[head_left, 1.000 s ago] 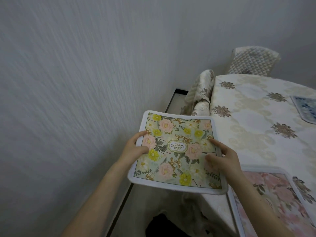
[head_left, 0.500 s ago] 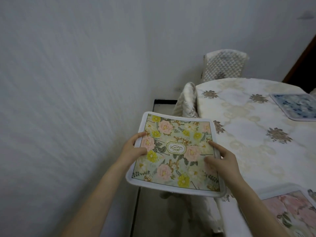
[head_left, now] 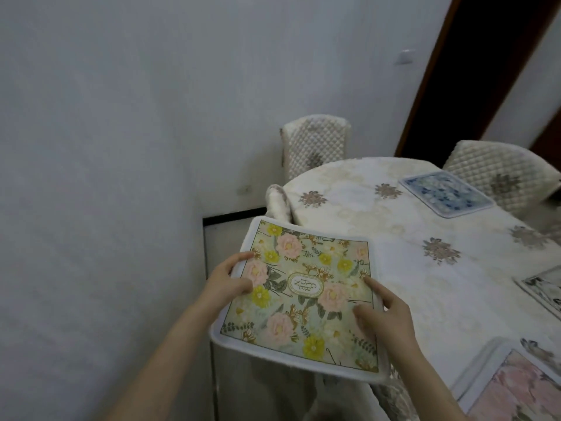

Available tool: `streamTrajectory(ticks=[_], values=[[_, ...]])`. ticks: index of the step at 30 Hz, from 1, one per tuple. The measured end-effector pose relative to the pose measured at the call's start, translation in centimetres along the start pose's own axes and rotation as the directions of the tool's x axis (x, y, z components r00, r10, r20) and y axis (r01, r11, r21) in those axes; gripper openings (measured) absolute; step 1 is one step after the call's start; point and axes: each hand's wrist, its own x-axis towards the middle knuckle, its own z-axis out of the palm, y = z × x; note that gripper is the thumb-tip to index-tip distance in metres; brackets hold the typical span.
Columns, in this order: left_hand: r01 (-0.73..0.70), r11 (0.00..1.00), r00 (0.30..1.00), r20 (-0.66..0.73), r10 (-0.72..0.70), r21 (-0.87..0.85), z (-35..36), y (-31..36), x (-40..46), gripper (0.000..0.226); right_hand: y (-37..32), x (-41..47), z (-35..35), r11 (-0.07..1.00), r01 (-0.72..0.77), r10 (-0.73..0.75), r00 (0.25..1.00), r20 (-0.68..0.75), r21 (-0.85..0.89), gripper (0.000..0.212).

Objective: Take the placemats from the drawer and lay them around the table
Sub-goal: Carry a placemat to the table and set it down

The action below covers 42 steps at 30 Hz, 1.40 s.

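A: Head view: both hands carry the green floral placemat [head_left: 303,296] flat, held out over the near-left edge of the desk [head_left: 403,268]. The left hand [head_left: 226,282] pinches the mat's left border, thumb on top; the right hand [head_left: 384,311] grips the right border, forefinger stretched along the print.

B: What has changed in the last second?

A: The grip hasn't, but the view has swung right along the desk. A blue placemat [head_left: 446,192] now sits in full sight at the far side, and a second quilted chair [head_left: 498,174] and a dark doorway [head_left: 473,74] have come in. The pink placemat [head_left: 513,390] has slid toward the lower right corner. The carried mat now overlaps the desk edge more.

B: Meaning?

A: I'd judge three places are already laid and this mat is heading for the bare stretch of cloth just ahead of it.

B: Anything you can't make out?

A: The drawer is not in view. A grey-patterned placemat [head_left: 543,287] is cut off by the right edge, the pink one by the corner. Fingers under the carried mat are hidden. A chair back [head_left: 277,202] just beyond the mat is partly covered by it.
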Motion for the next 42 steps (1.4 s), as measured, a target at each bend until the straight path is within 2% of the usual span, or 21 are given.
streamTrajectory(ticks=[7,14,20,28,35,42], values=[[-0.019,0.999,0.982,0.188,0.011,0.04,1.3,3.1,10.0,0.059,-1.8,5.0,1.6,0.997,-0.048,0.058,0.983,-0.172,0.062,0.062],[-0.037,0.995,0.953,0.302,0.009,0.088,4.6,6.9,23.0,0.06,-3.8,14.6,2.4,0.993,-0.06,0.09,0.945,-0.315,0.105,0.06],[-0.093,0.984,0.913,0.407,0.022,0.154,8.3,10.6,32.5,0.061,-5.8,21.3,2.4,0.983,-0.09,0.149,0.899,-0.411,0.159,0.06],[-0.182,0.963,0.845,0.533,0.05,0.198,11.9,13.0,40.6,0.061,-6.5,26.0,3.1,0.977,-0.1,0.186,0.828,-0.528,0.188,0.062],[-0.253,0.937,0.721,0.693,0.018,0.24,15.7,13.9,48.7,0.061,-5.8,30.5,5.7,0.965,-0.138,0.254,0.696,-0.672,0.223,0.064],[-0.384,0.878,0.506,0.86,-0.06,0.287,19.4,12.9,57.4,0.065,-4.3,35.2,11.1,0.93,-0.188,0.366,0.492,-0.79,0.315,0.066]])
